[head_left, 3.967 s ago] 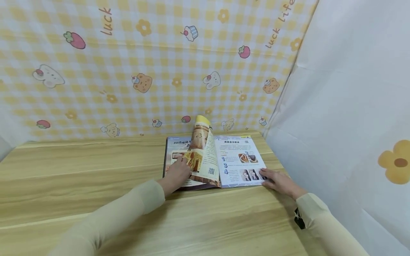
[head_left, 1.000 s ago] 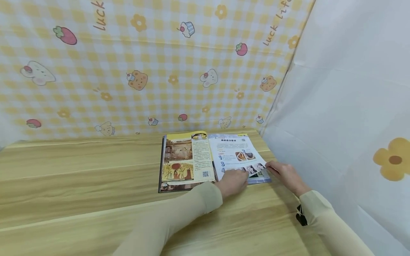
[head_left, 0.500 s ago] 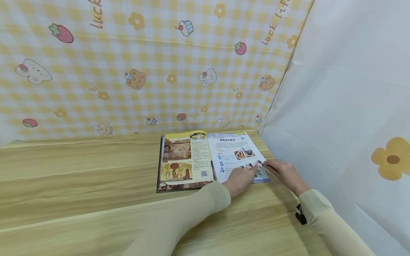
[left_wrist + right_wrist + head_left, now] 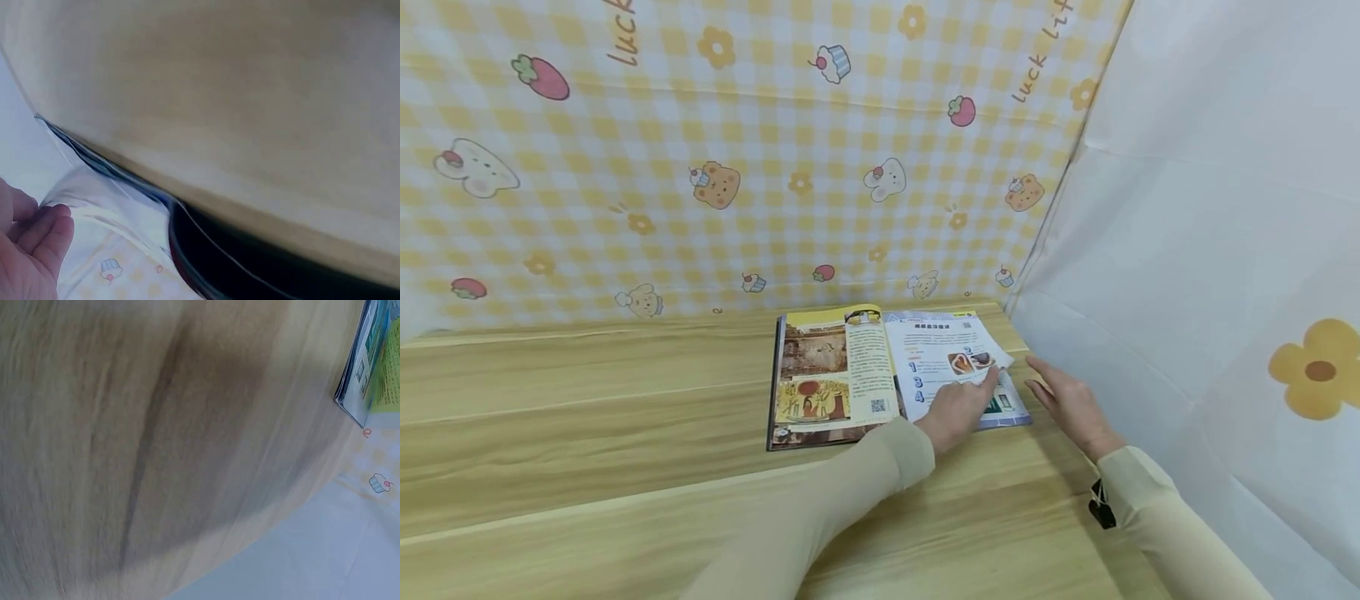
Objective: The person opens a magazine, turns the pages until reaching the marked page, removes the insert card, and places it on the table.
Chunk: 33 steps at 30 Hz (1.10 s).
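Note:
An illustrated magazine lies spread open on the wooden table. Its right-hand page is raised at the lower outer corner, baring part of the sheet beneath. Across that page's lower part reaches my left hand, pinching the lifted page edge between thumb and fingers; in the left wrist view this hand meets the curving page. My right hand hovers just off the magazine's right edge, thumb and fingers apart, holding nothing. In the right wrist view the hand is out of sight.
The wooden table runs beneath both arms. Behind it hangs a yellow checked cloth, and a white cloth borders the right side. A small black tag dangles at the right sleeve.
A page has been turned over onto the left side. My left hand has crossed from the left to the right-hand page. My right hand has released the page corner, which now sits higher.

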Each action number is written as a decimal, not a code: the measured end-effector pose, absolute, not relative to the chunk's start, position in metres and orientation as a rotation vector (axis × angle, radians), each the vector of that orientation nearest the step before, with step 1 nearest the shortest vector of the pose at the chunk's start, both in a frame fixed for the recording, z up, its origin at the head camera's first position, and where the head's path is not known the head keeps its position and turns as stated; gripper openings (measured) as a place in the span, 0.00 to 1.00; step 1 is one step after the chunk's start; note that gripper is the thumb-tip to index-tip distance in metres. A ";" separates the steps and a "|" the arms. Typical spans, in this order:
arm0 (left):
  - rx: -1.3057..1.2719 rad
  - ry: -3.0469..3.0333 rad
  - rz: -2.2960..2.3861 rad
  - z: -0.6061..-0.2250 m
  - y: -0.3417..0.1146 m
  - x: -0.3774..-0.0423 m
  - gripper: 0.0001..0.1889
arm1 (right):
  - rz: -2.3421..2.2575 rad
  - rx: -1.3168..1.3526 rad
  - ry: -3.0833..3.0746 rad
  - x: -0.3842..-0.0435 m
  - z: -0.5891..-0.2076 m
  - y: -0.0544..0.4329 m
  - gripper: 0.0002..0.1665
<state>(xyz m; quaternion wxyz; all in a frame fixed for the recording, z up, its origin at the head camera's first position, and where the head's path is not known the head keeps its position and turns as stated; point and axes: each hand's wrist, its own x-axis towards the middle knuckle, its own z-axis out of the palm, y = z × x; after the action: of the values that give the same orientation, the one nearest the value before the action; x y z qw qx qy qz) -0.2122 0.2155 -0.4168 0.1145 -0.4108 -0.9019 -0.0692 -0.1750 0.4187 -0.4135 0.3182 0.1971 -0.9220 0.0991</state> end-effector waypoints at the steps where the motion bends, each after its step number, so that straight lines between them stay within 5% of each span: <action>1: -1.196 -2.653 -0.212 -0.417 0.213 -0.214 0.29 | 0.267 0.499 -2.457 -0.175 -0.414 0.418 0.25; 10: -1.160 -2.721 -0.418 -0.420 0.200 -0.227 0.36 | 0.319 0.555 -2.969 -0.172 -0.423 0.411 0.25; 21: -1.136 -2.842 -0.212 -0.423 0.194 -0.236 0.19 | 0.328 0.657 -3.088 -0.175 -0.430 0.410 0.28; 33: -1.165 -2.830 0.207 -0.428 0.184 -0.229 0.15 | 0.334 0.654 -3.091 -0.174 -0.430 0.412 0.28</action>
<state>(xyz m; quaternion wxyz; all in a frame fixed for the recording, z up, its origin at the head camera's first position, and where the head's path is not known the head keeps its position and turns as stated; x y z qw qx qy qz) -0.2289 0.1844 -0.4282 0.0373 -0.3796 -0.9219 0.0676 -0.1738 0.4116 -0.4295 -0.0178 0.2057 -0.9728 0.1051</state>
